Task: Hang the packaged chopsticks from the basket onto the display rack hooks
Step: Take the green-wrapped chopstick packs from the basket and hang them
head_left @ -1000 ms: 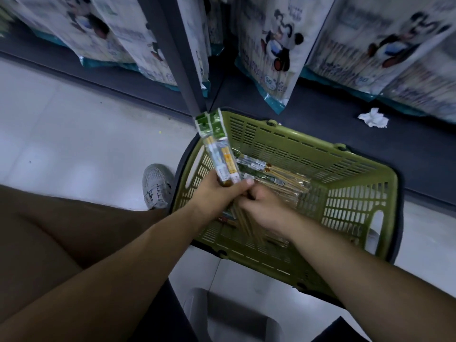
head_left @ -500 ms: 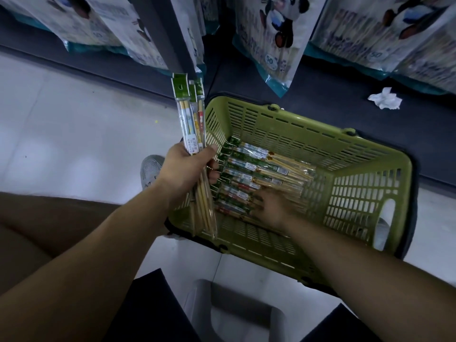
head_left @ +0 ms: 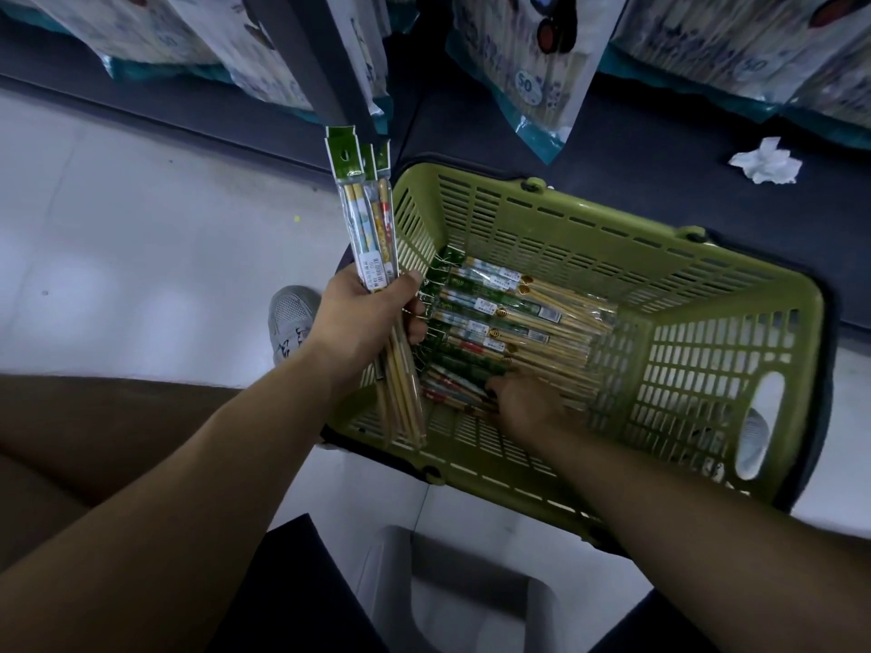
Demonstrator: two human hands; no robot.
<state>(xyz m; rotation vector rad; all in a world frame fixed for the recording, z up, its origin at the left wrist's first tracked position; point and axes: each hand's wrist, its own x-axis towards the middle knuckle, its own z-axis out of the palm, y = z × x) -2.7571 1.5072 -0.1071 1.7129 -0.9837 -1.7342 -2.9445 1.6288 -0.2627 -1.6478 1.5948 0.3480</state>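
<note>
A green plastic basket (head_left: 716, 365) stands on the floor with several packs of chopsticks (head_left: 509, 322) lying side by side in its bottom. My left hand (head_left: 365, 318) grips a bundle of chopstick packs (head_left: 367, 219) upright at the basket's left rim, green header cards pointing up. My right hand (head_left: 523, 400) is down inside the basket, fingers on the nearest packs; whether it grips one is unclear. No rack hooks show.
A dark upright post (head_left: 311, 54) rises behind the held bundle. Large hanging bags (head_left: 532, 54) fill the rack above a dark base shelf with a crumpled white paper (head_left: 766, 162). A grey shoe (head_left: 290, 318) is left of the basket; a grey stool (head_left: 452, 596) is below.
My left hand has lifted the bundle up and to the left, away from my right hand. My right hand let go of it and went down into the basket onto the packs.
</note>
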